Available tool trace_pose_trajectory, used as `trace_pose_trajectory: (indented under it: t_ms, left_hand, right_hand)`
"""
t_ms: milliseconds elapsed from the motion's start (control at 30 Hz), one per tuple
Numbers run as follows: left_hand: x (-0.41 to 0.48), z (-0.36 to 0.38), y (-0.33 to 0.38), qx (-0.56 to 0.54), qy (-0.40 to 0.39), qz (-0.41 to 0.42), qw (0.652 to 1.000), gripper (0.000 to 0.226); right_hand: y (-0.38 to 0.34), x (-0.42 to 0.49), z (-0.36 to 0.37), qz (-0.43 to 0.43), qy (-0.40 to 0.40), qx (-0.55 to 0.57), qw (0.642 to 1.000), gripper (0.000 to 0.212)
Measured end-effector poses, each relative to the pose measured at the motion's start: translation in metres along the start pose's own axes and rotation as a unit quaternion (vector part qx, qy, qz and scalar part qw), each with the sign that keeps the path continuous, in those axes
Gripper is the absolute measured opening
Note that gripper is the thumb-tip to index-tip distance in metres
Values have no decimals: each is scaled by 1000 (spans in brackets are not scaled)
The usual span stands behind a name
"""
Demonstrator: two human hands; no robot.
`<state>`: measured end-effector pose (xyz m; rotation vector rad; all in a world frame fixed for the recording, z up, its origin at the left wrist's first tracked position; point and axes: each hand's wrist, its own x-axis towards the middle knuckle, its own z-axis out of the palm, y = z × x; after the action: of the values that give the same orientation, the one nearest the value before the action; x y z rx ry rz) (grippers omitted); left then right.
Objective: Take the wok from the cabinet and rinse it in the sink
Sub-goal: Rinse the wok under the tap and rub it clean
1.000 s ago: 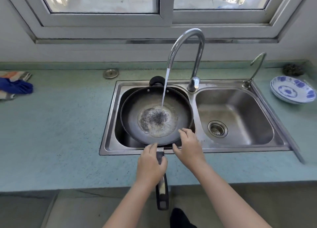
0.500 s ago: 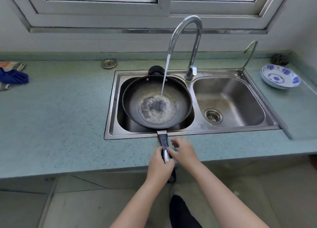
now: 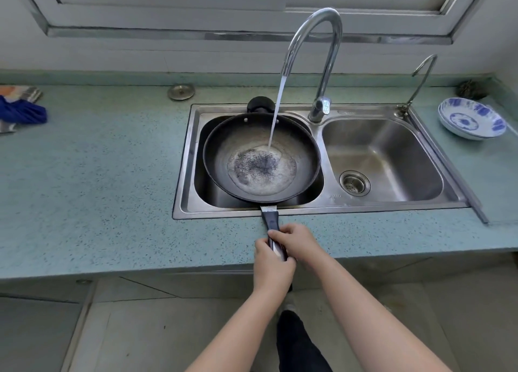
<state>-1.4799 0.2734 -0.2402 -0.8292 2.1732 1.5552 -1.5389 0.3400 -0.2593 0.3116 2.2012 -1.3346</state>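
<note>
A black wok [image 3: 224, 147] sits in the left basin of the steel double sink [image 3: 186, 158], its long handle [image 3: 270, 217] reaching over the front rim and the counter edge. Water runs from the tall faucet [image 3: 314, 35] into the wok and pools frothy at its bottom. My left hand [image 3: 273, 268] grips the handle near its end. My right hand [image 3: 298, 242] grips the same handle just ahead of the left, fingers curled over it.
The right basin [image 3: 392, 153] has a drain strainer. A small second tap [image 3: 420, 77] stands at the sink's back right. Blue-and-white bowls [image 3: 472, 118] sit on the right counter, a sink plug [image 3: 181, 92] and cloths [image 3: 19, 105] on the left.
My right hand left the wok's rim and came back to grip the handle beside the left. My left hand slid down the handle. Water keeps pooling in the wok.
</note>
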Motion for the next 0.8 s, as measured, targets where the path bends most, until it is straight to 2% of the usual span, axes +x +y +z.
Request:
trace_pose_trajectory:
  t_ms: [67, 200, 300, 433, 567, 800]
  left_hand:
    - [0, 2, 0, -10, 4, -12, 1000, 43]
    - [3, 5, -3, -28, 8, -30, 999, 45]
    - [8, 7, -6, -64, 3, -67, 996, 44]
    - [14, 9, -3, -108, -14, -116, 987, 24]
    - [15, 10, -3, -115, -10, -114, 987, 8]
    - [13, 3, -6, -136, -10, -99, 986, 10]
  right_hand:
    - [-2, -1, 1, 16, -13, 19, 1000, 33]
    - [-5, -1, 4, 51, -59, 96, 992, 27]
    - [-6, 1, 8, 98, -103, 210, 967, 13]
    - [-9, 6, 9, 137, -127, 303, 934, 17]
    - [-9, 10, 9, 140, -110, 329, 927, 22]
    - [-14, 10, 17, 114, -89, 295, 944, 25]
